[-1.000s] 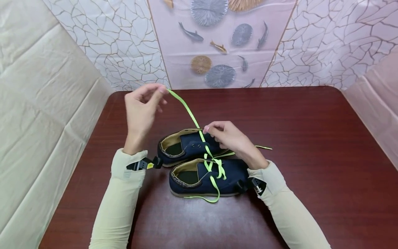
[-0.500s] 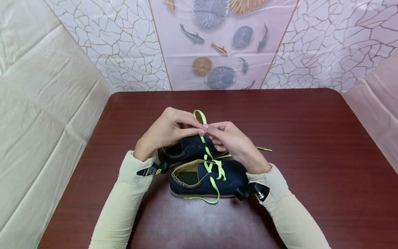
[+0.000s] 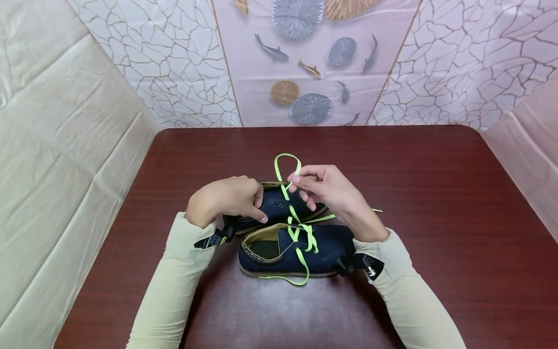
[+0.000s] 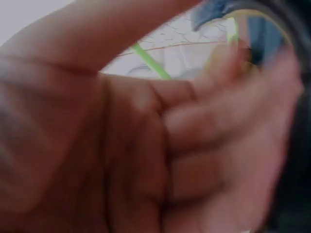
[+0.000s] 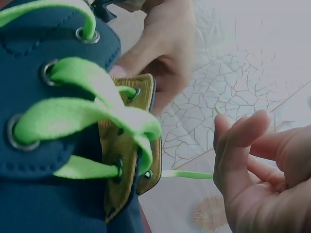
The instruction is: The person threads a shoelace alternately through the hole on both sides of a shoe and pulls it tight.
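Two navy shoes with lime-green laces lie side by side: a far shoe (image 3: 274, 203) and a near shoe (image 3: 322, 247). My right hand (image 3: 333, 191) pinches the green shoelace (image 3: 286, 155) between thumb and fingertips above the far shoe. The lace stands up in a loop behind those fingers. Over the far shoe's opening is my left hand (image 3: 228, 198), its fingers loosely bent and its thumb beside the eyelets. No lace shows between its fingers. In the blurred left wrist view the palm fills most of the picture. Lace-threaded eyelet flaps (image 5: 126, 155) show in the right wrist view.
A dark red-brown table (image 3: 436, 203) bears both shoes. One lace end (image 3: 283, 278) lies in front of the near shoe, and another (image 3: 377, 210) lies right of my right wrist. Patterned cloth (image 3: 301, 72) hangs behind, with pale fabric on both sides.
My left hand first held the lace out at upper left, brought it to my right hand, then let go and moved down to the far shoe. The lace now forms a loop at my right fingers.
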